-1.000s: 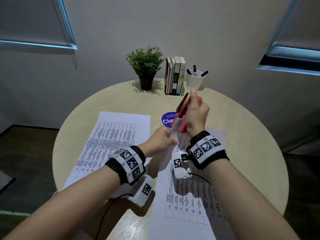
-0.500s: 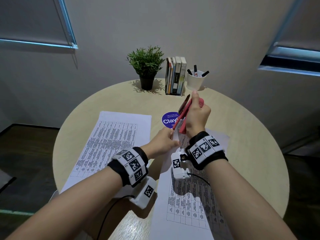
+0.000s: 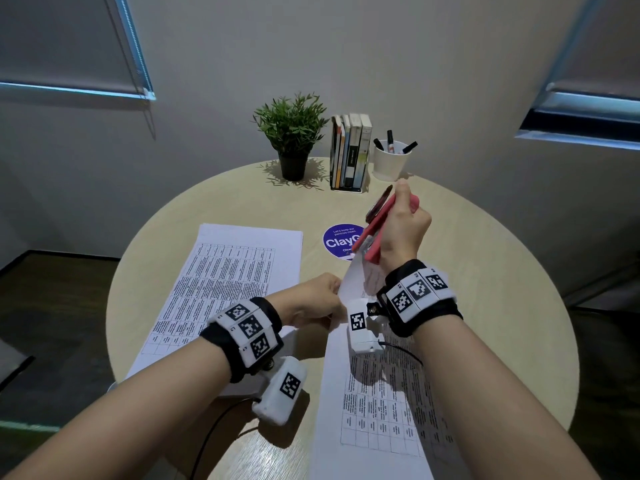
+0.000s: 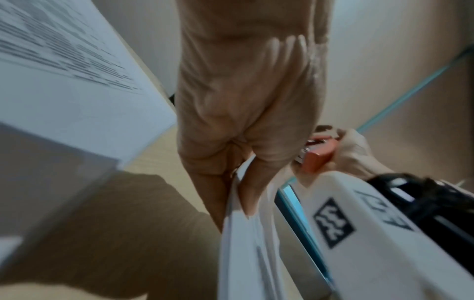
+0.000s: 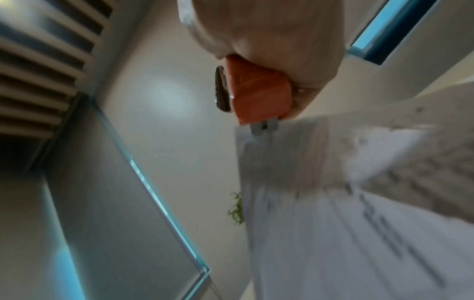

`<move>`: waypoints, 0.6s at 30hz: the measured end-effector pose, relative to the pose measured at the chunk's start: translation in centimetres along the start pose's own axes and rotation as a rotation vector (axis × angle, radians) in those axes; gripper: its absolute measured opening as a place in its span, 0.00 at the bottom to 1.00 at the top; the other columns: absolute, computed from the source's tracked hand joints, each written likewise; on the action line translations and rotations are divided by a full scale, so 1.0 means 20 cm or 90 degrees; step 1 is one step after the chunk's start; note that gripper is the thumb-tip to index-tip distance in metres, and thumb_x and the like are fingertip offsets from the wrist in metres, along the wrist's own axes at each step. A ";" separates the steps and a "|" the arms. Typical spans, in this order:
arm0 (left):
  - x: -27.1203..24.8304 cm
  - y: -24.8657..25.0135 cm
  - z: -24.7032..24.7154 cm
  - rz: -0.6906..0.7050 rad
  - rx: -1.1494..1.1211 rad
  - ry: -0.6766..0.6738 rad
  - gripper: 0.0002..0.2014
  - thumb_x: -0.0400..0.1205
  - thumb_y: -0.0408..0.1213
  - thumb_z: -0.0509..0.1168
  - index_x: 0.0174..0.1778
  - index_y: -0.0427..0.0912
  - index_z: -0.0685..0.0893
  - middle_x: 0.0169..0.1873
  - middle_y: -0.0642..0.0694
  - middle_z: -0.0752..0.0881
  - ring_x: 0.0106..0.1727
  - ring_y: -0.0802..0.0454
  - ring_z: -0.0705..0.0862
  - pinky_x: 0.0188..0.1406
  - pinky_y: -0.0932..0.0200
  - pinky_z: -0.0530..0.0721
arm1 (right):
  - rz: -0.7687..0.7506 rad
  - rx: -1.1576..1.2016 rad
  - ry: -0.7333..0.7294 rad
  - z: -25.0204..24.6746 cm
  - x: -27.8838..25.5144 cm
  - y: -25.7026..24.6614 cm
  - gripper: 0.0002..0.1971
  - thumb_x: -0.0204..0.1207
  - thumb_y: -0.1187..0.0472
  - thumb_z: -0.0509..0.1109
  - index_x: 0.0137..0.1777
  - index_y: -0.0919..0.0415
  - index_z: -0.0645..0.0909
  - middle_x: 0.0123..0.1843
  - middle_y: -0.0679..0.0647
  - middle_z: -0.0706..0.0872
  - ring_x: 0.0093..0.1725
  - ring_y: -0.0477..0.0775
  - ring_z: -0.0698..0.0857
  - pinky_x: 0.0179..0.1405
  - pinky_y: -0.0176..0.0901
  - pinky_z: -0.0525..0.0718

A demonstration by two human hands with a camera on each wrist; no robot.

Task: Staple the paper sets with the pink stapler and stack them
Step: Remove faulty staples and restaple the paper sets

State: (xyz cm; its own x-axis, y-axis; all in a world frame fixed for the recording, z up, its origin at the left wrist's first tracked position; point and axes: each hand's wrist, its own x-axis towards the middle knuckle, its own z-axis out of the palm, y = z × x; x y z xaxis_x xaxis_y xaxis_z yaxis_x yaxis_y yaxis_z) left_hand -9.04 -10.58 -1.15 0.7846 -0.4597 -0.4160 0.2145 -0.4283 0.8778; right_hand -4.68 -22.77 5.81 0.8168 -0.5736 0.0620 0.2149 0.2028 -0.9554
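Since the earlier frame, your right hand [image 3: 403, 233] is carrying the pink stapler [image 3: 375, 230] slightly farther toward the far edge of the table [image 3: 502, 306], and the lifted paper corner is following it. You are curling the right fingers round the stapler body, with the thumb lying along its top so that a squeeze can drive the staple; whether the stapler's mouth is fully closed cannot be told from these views. You are pinching the raised edge of the paper set [image 3: 377, 393] with your left hand [image 3: 313, 303], thumb and fingers pressed together on the sheets, which is keeping the pages aligned while the corner is sitting in the stapler's mouth. In the right wrist view the metal nose is meeting the sheet's top corner, so the stapling step appears to be under way. Most of this set is lying on the near right part of the table, only its far corner being held up. A second paper set [image 3: 225, 285] is lying flat toward the near left edge, probably serving as the stacking place, though whether it is stapled cannot be seen. At the far edge a potted plant [image 3: 292, 133], upright books [image 3: 349, 150] and a white pen cup [image 3: 391, 161] are standing well apart from the work, and a round blue sticker [image 3: 337, 240] is lying just beside the stapler.
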 end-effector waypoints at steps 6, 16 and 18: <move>0.00 -0.11 -0.27 -0.065 -0.038 0.055 0.11 0.63 0.36 0.76 0.39 0.39 0.86 0.37 0.28 0.83 0.38 0.36 0.75 0.35 0.44 0.68 | 0.003 0.077 0.066 -0.11 0.10 -0.10 0.16 0.82 0.48 0.67 0.38 0.58 0.79 0.36 0.56 0.86 0.38 0.58 0.88 0.45 0.57 0.91; -0.35 -0.05 -0.92 -0.141 0.051 0.300 0.05 0.80 0.21 0.60 0.41 0.35 0.75 0.25 0.40 0.77 0.22 0.46 0.76 0.27 0.60 0.72 | 0.116 0.102 0.187 -0.35 0.16 0.03 0.15 0.78 0.49 0.65 0.35 0.60 0.78 0.29 0.57 0.85 0.28 0.57 0.85 0.33 0.48 0.84; -0.35 -0.13 -0.97 -0.202 0.121 0.336 0.08 0.81 0.21 0.60 0.38 0.34 0.74 0.30 0.36 0.79 0.30 0.43 0.80 0.32 0.55 0.78 | 0.182 0.103 0.203 -0.37 0.14 0.09 0.15 0.78 0.49 0.65 0.36 0.61 0.78 0.30 0.57 0.86 0.28 0.57 0.85 0.30 0.44 0.82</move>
State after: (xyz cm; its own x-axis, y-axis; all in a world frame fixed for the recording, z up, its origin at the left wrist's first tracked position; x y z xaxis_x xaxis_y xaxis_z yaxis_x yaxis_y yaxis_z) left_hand -3.80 8.84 4.08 0.8914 0.1360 -0.4323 0.4138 -0.6333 0.6540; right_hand -6.08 -29.90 2.16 0.6556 -0.6868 -0.3138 0.1059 0.4951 -0.8624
